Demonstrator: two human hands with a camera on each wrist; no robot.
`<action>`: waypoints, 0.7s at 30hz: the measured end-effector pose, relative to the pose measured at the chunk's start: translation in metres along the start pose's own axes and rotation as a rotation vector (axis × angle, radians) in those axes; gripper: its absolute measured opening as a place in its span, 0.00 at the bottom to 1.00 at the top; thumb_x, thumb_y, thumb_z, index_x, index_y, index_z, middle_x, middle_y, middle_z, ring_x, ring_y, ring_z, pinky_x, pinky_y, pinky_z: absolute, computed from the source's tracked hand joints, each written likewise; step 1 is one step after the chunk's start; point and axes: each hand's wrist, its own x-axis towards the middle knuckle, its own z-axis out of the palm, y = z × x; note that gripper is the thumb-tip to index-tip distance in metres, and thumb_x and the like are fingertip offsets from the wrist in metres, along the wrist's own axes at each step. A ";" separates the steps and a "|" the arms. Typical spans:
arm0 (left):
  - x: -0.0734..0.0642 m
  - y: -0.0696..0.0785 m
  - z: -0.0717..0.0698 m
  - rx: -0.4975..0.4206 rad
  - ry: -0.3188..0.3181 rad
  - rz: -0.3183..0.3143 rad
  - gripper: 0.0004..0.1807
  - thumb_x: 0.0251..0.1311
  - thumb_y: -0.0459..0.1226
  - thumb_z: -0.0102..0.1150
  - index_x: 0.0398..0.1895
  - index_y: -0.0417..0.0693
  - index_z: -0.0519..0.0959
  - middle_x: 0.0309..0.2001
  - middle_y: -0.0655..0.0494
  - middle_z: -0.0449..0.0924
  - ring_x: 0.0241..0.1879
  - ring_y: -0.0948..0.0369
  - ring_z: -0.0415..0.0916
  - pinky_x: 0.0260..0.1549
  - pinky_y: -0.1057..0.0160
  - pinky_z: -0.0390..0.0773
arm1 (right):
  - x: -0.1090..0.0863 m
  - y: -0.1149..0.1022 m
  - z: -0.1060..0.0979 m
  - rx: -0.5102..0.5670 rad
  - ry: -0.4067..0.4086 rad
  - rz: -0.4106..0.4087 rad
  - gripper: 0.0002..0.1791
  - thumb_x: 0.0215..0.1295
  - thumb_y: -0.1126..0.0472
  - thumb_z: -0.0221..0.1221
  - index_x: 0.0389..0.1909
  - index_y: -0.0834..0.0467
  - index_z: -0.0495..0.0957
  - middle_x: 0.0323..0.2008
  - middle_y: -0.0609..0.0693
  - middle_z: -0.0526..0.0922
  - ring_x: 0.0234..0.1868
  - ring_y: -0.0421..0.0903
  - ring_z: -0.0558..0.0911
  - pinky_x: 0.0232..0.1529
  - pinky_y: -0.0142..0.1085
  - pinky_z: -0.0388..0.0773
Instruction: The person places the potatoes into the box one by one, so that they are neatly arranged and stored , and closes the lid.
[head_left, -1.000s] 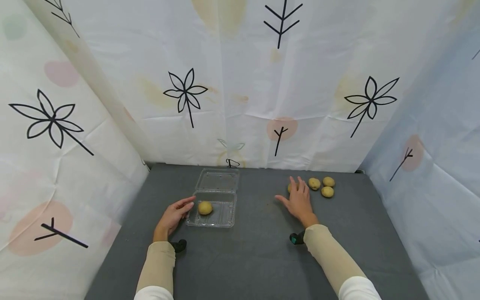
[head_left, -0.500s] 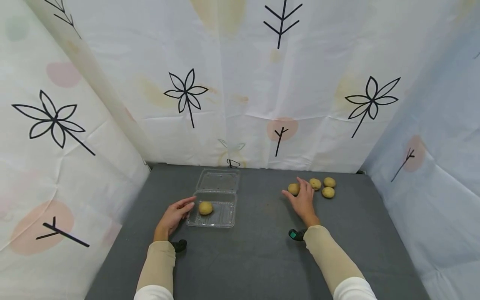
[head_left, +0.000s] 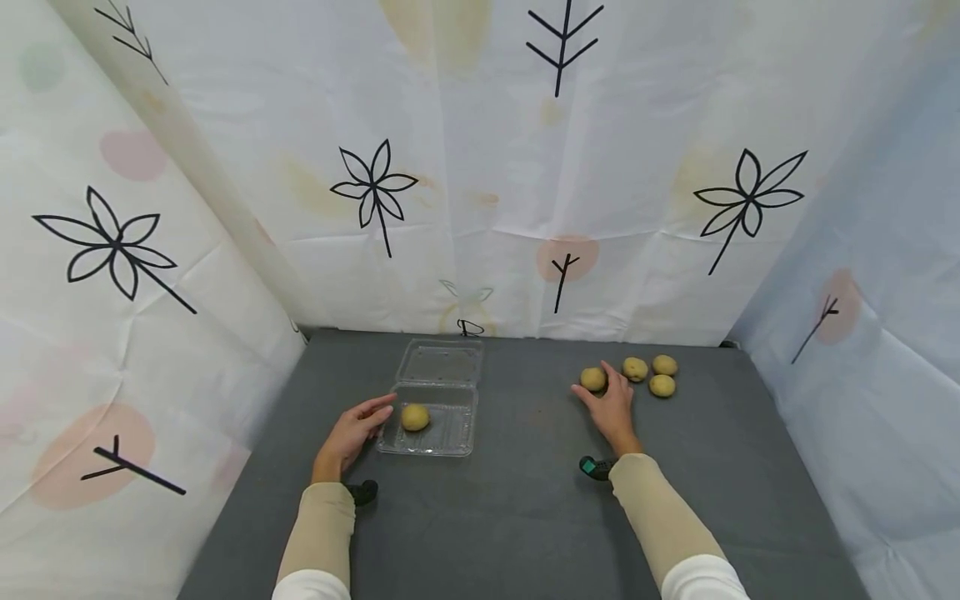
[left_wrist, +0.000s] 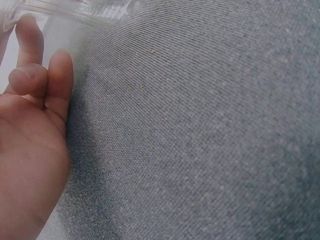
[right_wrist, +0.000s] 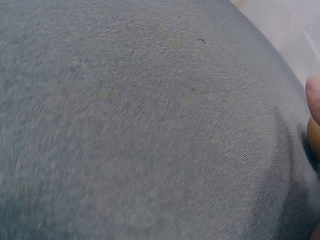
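My left hand (head_left: 358, 429) rests at the left rim of a clear plastic clamshell container (head_left: 459, 417), its fingertips right at the edge. In the left wrist view, fingers (left_wrist: 30, 42) reach up to the container's ribbed plastic (left_wrist: 100, 12). One yellow potato (head_left: 415, 417) lies inside the container's base. Toward the back right, my right hand (head_left: 613, 407) has its thumb and fingers parted around another potato (head_left: 593, 379) on the table. Only a sliver of this potato (right_wrist: 314, 137) and a fingertip (right_wrist: 313, 97) enter the right wrist view.
Three more potatoes, including a near one (head_left: 662, 386), sit in a group just right of my right hand. The container's lid (head_left: 441, 362) lies folded back behind its base. A grey cloth covers the table (head_left: 525, 500); patterned white curtains (head_left: 487, 167) enclose the back and sides.
My right hand has drawn back and lowered beside the potato, its fingers coming closer round it and uncovering it to view. The left hand and container have kept their place.
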 end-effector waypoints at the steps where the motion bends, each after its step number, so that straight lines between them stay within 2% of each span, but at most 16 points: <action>1: 0.000 0.000 0.000 0.001 -0.001 -0.001 0.29 0.69 0.50 0.62 0.71 0.54 0.74 0.46 0.57 0.79 0.34 0.62 0.71 0.38 0.65 0.76 | 0.001 0.001 0.000 -0.004 0.003 -0.003 0.46 0.70 0.52 0.65 0.79 0.62 0.53 0.75 0.68 0.57 0.76 0.67 0.54 0.75 0.61 0.47; 9: -0.002 0.002 0.002 -0.003 0.014 -0.016 0.28 0.70 0.49 0.62 0.70 0.55 0.75 0.46 0.56 0.78 0.35 0.62 0.71 0.39 0.65 0.75 | 0.005 0.003 0.002 -0.038 0.018 0.001 0.42 0.72 0.54 0.64 0.79 0.63 0.55 0.75 0.67 0.61 0.74 0.65 0.59 0.76 0.58 0.43; 16: 0.002 0.000 0.002 -0.015 0.008 -0.020 0.28 0.69 0.49 0.63 0.70 0.54 0.75 0.46 0.60 0.78 0.35 0.63 0.72 0.38 0.66 0.76 | 0.004 0.001 0.004 -0.076 0.050 -0.002 0.37 0.73 0.57 0.63 0.76 0.64 0.60 0.71 0.69 0.66 0.71 0.65 0.63 0.74 0.58 0.46; 21: 0.004 -0.001 0.001 -0.011 0.004 -0.021 0.28 0.69 0.49 0.63 0.70 0.54 0.75 0.45 0.59 0.78 0.34 0.63 0.71 0.38 0.65 0.77 | 0.004 0.002 0.005 -0.100 0.071 -0.024 0.36 0.72 0.57 0.63 0.75 0.64 0.62 0.69 0.69 0.68 0.70 0.65 0.65 0.73 0.58 0.48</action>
